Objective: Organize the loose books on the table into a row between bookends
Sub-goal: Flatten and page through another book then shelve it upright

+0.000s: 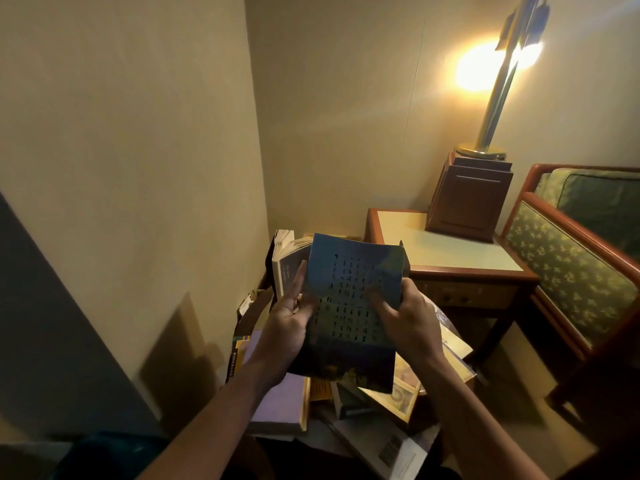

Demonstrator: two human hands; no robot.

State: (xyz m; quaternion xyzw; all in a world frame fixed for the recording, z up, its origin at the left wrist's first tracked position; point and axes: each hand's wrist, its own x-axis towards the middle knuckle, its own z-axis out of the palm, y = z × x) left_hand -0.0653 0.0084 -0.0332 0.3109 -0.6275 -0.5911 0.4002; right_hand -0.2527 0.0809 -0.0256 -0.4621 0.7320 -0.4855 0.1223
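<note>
Both my hands hold a blue book with columns of dark writing on its cover, raised above the table. My left hand grips its left edge, thumb on the cover. My right hand grips the right edge, fingers curled onto the cover. Behind the blue book, a white-paged book stands upright near the wall. Below lies a heap of loose books: a purple one, a yellow one, a dark one and others. Any bookends are hidden or too dark to make out.
A wooden side table with a pale top stands to the right, carrying a brown box and a lit brass lamp. A green patterned armchair fills the far right. Walls close in on the left and behind.
</note>
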